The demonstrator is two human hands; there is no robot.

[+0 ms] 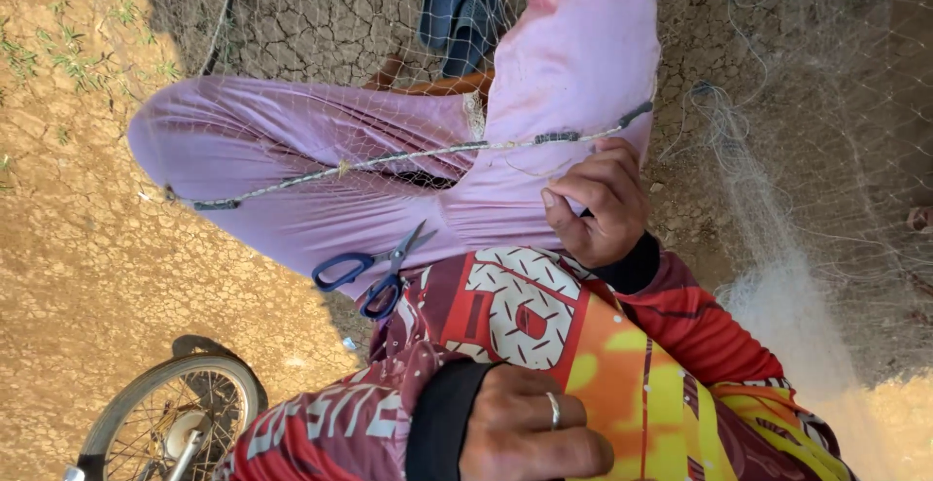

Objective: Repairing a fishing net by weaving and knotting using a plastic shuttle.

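Firstly, at the lower left a bicycle wheel (165, 423) stands on cracked dry earth, well apart from the work. Blue-handled scissors (374, 269) lie with blades parted on the pink trousers (292, 151), untouched by either hand. Above them, the weighted line (389, 157) of a fishing net (777, 102) runs across both trouser legs, from the left knee up towards the right.

The left hand (525, 432), with a ring on one finger, lies against the patterned jersey (525, 316). Its lower part is cut off by the frame edge, so whether it holds anything cannot be told.

The right hand (595, 199) is curled closed at the right end of the weighted line, apparently pinching line and mesh; the exact contact is hidden by the fingers. The remaining net hangs in a pale bundle (777, 287) to the right.

Judgement: the step in hand is holding the line stretched over the legs for inspection. Any cutting would call for a free hand to reach the scissors while the right-hand grip is maintained.
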